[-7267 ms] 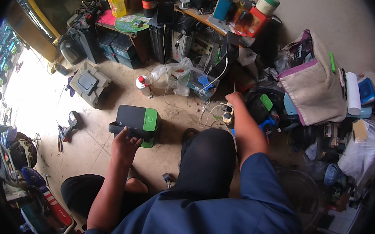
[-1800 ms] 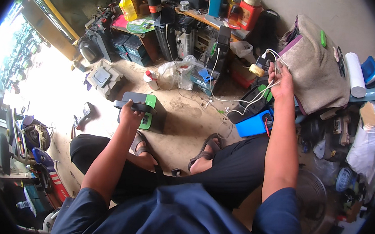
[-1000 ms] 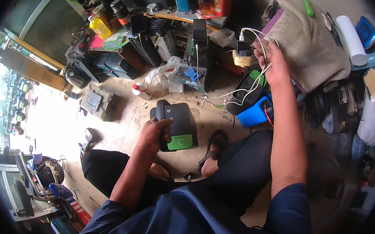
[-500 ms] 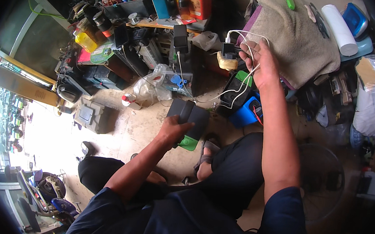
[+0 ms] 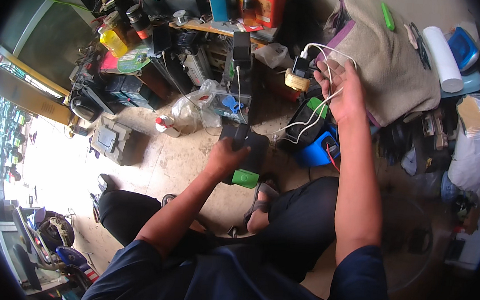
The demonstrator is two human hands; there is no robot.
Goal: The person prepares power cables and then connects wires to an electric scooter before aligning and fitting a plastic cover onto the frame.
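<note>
My left hand (image 5: 227, 158) is closed on the handle of a black box (image 5: 254, 154) with a green end (image 5: 244, 178), low in front of my legs. My right hand (image 5: 344, 95), palm up with fingers curled, holds looped white cables (image 5: 309, 124). Beside its fingertips a black charger (image 5: 301, 67) with a white plug sits on a cream-yellow adapter (image 5: 296, 80); whether the fingers touch it I cannot tell. Below these lie a black case with a green panel (image 5: 317, 105) and a blue box (image 5: 310, 153) with red leads.
A cluttered bench (image 5: 204, 26) spans the back, with a white bottle (image 5: 166, 123), plastic bag (image 5: 198, 104) and grey case (image 5: 110, 140) below. A beige cloth bag (image 5: 396, 66) and white roll (image 5: 441, 59) stand right; parts and tools (image 5: 56, 228) crowd the lower left.
My left hand and the box have moved rightward and away from my body, and the box has turned. My right hand has risen with the cables and charger since the earliest frame.
</note>
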